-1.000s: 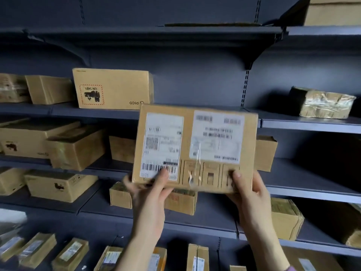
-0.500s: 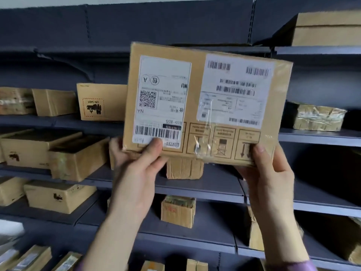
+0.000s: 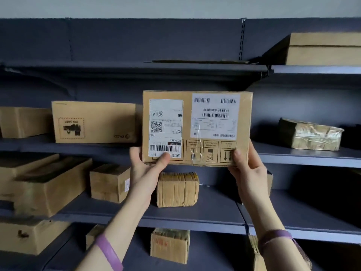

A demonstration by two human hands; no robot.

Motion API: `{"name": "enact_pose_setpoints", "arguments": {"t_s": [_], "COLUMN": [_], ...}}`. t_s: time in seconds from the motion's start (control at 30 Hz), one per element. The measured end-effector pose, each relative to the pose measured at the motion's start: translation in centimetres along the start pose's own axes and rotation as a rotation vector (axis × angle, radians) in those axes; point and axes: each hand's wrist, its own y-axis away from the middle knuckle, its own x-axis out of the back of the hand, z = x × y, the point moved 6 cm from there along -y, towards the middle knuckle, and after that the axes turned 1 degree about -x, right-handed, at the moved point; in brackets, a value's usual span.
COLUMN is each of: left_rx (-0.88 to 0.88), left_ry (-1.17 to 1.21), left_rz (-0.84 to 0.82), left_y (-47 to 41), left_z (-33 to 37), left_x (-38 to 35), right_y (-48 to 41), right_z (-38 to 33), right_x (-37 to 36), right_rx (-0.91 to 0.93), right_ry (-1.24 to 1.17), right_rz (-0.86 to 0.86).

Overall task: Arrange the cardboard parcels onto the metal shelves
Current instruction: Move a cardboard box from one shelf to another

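I hold a flat cardboard parcel upright, its face with two white shipping labels turned upside down toward me. My left hand grips its lower left corner, thumb on the barcode label. Its lower right corner sits in my right hand, thumb on the printed handling symbols. The parcel stands at the front edge of the second metal shelf, right beside a larger brown box with a red-bordered mark. Whether its bottom edge rests on the shelf is hidden by my hands.
A tape-wrapped parcel lies on the same shelf to the right. The shelf below carries a small taped bundle, a cube box and big boxes at left. A large box sits on the top shelf, right.
Both hands raised the parcel from the lower shelves up and away from me to the second shelf, beside the larger brown box. The view tilted upward.
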Motion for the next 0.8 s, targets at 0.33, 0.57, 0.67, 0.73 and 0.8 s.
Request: {"name": "enact_pose_setpoints", "arguments": {"t_s": [0.33, 0.57, 0.67, 0.73, 0.8], "left_rx": [-0.159, -0.411, -0.401, -0.389, -0.362], "left_ry": [-0.82, -1.111, -1.116, -1.11, -1.114], "left_rz": [-0.004, 0.091, 0.124, 0.122, 0.097], "left_y": [-10.3, -13.3, -13.9, -14.0, -13.7], "left_z": [-9.0, -11.6, -12.0, -12.1, -12.2], "left_x": [-1.5, -2.9, -3.0, -3.0, -3.1], "right_y": [-8.1, -11.3, -11.5, -11.5, -11.4], "right_z": [9.5, 13.3, 13.1, 13.2, 13.4], "right_x": [2.0, 1.9, 2.0, 2.3, 2.4], "right_rx": [-0.089, -0.178, -0.102, -0.118, -0.142], "right_ry": [0.831, 1.247, 1.248, 1.234, 1.191], "right_rz": [0.182, 0.31, 0.38, 0.38, 0.379]}}
